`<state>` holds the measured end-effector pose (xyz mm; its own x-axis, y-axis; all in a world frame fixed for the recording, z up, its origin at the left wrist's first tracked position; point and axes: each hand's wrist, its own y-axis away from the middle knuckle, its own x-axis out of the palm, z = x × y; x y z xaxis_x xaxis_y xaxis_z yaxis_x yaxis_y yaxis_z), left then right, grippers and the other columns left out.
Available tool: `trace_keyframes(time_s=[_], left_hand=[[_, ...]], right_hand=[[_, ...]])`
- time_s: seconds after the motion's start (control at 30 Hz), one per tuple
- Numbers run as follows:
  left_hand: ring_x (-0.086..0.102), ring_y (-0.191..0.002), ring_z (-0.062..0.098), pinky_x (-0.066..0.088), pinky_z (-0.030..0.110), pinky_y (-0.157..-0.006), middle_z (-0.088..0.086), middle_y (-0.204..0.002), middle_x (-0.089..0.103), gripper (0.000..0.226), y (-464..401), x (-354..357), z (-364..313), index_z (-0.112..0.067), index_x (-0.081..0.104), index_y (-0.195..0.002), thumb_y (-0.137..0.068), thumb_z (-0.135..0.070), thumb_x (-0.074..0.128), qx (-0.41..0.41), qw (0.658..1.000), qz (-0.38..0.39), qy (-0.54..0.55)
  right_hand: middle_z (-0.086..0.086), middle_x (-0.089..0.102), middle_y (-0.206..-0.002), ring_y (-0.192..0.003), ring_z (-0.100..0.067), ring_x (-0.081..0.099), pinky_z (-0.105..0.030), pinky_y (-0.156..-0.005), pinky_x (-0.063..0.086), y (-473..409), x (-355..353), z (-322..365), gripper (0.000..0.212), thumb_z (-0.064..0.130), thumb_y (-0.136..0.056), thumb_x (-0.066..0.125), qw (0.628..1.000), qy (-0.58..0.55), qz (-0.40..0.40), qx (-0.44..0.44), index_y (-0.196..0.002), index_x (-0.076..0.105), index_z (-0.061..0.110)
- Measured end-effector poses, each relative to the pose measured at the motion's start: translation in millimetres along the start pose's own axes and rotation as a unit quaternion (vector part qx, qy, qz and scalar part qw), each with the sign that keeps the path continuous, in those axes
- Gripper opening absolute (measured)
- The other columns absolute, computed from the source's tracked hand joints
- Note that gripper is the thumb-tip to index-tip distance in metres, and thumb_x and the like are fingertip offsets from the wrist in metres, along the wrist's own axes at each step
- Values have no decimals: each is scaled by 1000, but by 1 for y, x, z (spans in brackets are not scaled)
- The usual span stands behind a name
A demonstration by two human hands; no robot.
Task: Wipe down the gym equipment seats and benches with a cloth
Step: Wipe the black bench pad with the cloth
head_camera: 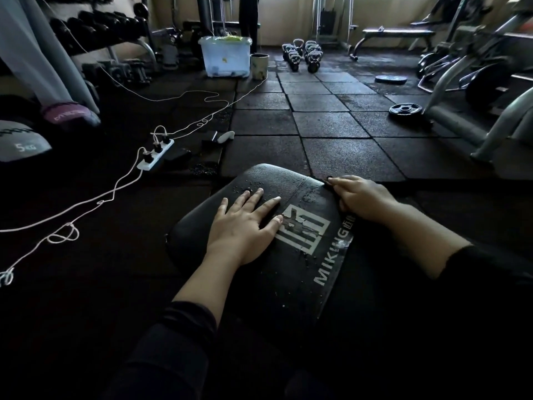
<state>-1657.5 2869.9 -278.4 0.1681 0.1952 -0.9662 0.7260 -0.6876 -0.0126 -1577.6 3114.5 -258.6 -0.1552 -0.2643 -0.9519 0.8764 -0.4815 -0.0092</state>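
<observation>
Leftmost, a white power strip (155, 155) with black plugs was seen on the dark rubber-tiled floor (326, 125), its white cables (86, 206) trailing away across the tiles, presumably laid there to feed chargers. Further back, a translucent plastic storage box (225, 56) and a row of black kettlebells (302, 54) were set against the far side, well apart from the work.

Nearer, the black padded bench seat (259, 255) with a pale printed logo was found directly below the camera, its surface beaded with water droplets, which suggested it had been wetted for wiping. The left hand (245, 223) was laid flat on the pad, fingers straight and slightly apart, gripping nothing; it was judged to be placed so as to steady the seat.

At the right edge of the pad, the right hand (363, 197) was curled over a dark fabric (331, 267) that lay along that side of the seat. This fabric was taken to be the cleaning cloth, though in the dim light it could not be told apart from clothing with certainty. The fingers were bent round its upper edge, apparently to drag it across the wet surface.

Rightmost, a black weight plate (405, 109) lay on the floor beside a grey machine frame (461, 90).
</observation>
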Motion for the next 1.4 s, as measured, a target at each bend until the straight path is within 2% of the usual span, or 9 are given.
trace_keyframes(time_s=[0.17,0.33,0.4,0.5,0.67,0.83,0.97,1.23,1.4], left_hand=[[-4,-147,4,-8,39,-119,-18,-160,3,51,0,0,0,-53,16,-146,-96,-60,22,1,1000,-4,3],[-5,-146,3,-8,38,-118,-18,-160,4,50,-1,-1,-2,-53,16,-146,-97,-59,22,-4,1000,-3,5],[-4,-146,3,-8,37,-118,-18,-160,4,50,-1,-1,-1,-52,17,-146,-97,-59,22,-2,1000,-6,11],[-2,-146,3,-7,37,-119,-18,-160,7,50,-1,0,0,-49,20,-147,-98,-55,24,0,1000,-11,17],[7,-146,2,-3,38,-120,-15,-159,18,49,-3,-2,1,-37,32,-148,-100,-48,31,7,997,-35,62],[21,-143,2,-3,39,-119,-12,-152,35,42,18,-15,13,-30,47,-140,-100,-40,42,34,988,-102,111],[12,-146,5,-3,40,-120,-13,-157,23,49,35,-23,48,-40,35,-146,-98,-49,37,-5,997,-70,12],[3,-147,4,-4,36,-119,-17,-159,11,46,43,-10,61,-52,24,-144,-99,-52,29,-29,998,-46,29],[5,-147,4,-2,34,-118,-17,-159,12,45,45,-10,63,-51,25,-145,-100,-49,29,-30,998,-45,36]], right_hand=[[11,18,-157,-146,-16,9,-28,-117,4,40,17,27,45,40,-101,31,993,75,-21,-93,-146,30,34],[11,6,-159,-146,-13,8,-31,-117,13,11,17,53,53,42,-98,37,994,28,21,-101,-148,19,40],[6,9,-159,-145,-15,12,-30,-115,16,4,15,55,62,41,-97,41,998,8,7,-64,-151,13,30],[1,25,-156,-144,-15,18,-25,-114,14,15,20,61,57,40,-97,41,996,21,-31,-80,-148,26,20],[14,32,-151,-141,-3,22,-19,-112,16,55,30,55,51,44,-94,48,981,-12,-38,-190,-143,39,33],[20,36,-147,-135,-5,36,-35,-111,32,73,20,38,48,48,-89,55,984,-58,-9,-169,-135,46,43],[21,25,-152,-136,-10,34,-32,-106,33,77,22,47,48,46,-91,52,992,-21,-14,-126,-137,40,46],[12,16,-157,-145,-10,14,-34,-112,24,69,26,64,48,56,-94,36,996,26,-11,-87,-141,33,45],[13,27,-154,-144,-7,16,-30,-114,22,85,40,95,43,46,-97,42,981,19,-15,-190,-139,38,45]])
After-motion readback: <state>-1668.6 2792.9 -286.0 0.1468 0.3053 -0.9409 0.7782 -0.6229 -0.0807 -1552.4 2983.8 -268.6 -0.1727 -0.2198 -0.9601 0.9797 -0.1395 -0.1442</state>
